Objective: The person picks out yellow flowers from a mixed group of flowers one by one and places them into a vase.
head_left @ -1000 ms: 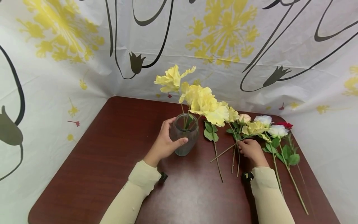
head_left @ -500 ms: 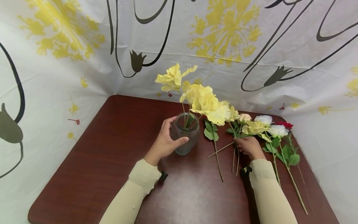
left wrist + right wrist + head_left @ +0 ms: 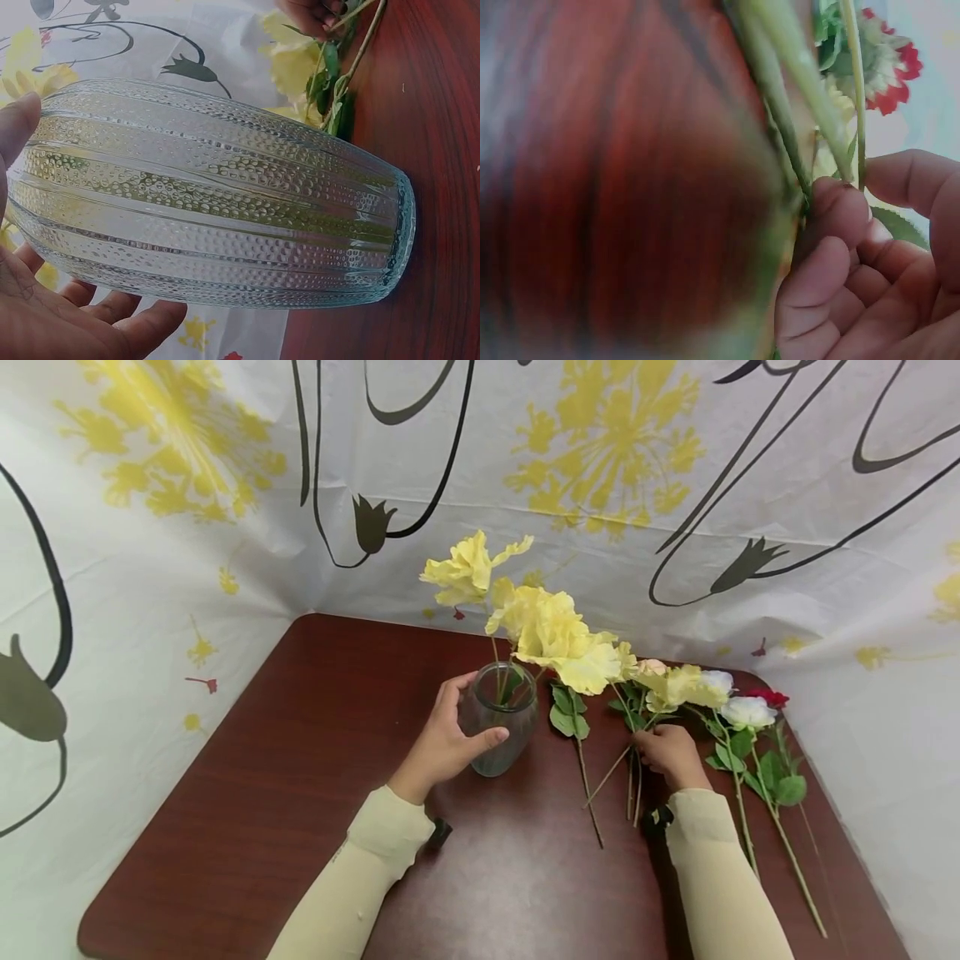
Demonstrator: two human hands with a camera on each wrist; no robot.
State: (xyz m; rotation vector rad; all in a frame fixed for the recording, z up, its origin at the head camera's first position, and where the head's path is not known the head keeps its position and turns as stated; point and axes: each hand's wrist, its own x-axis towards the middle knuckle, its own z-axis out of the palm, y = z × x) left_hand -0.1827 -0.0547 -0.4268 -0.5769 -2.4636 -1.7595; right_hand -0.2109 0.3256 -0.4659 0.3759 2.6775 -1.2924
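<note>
My left hand [image 3: 442,743] holds a ribbed, dimpled clear glass vase [image 3: 495,747] upright on the table, thumb at the near side and fingers around its left. Large yellow flowers [image 3: 551,631] stand in the vase and lean to the right. To the right, my right hand [image 3: 671,756] pinches the thin stem of another yellow flower [image 3: 682,685], whose head lies over other blooms. The right wrist view shows the thumb and fingertips [image 3: 836,206] closed at green stems [image 3: 802,75]. In the left wrist view the vase [image 3: 225,202] fills the middle.
Beside the right hand lie a peach rose [image 3: 652,667], white roses [image 3: 748,712] and a red flower [image 3: 768,697]. A leafy stem [image 3: 570,718] lies between vase and right hand. Patterned white sheeting [image 3: 420,452] surrounds the dark red table [image 3: 300,760].
The yellow flower in my right hand has risen slightly, its head now covering more of the white and peach roses. Its stem end has swung right and nearer. The left hand and vase stay put.
</note>
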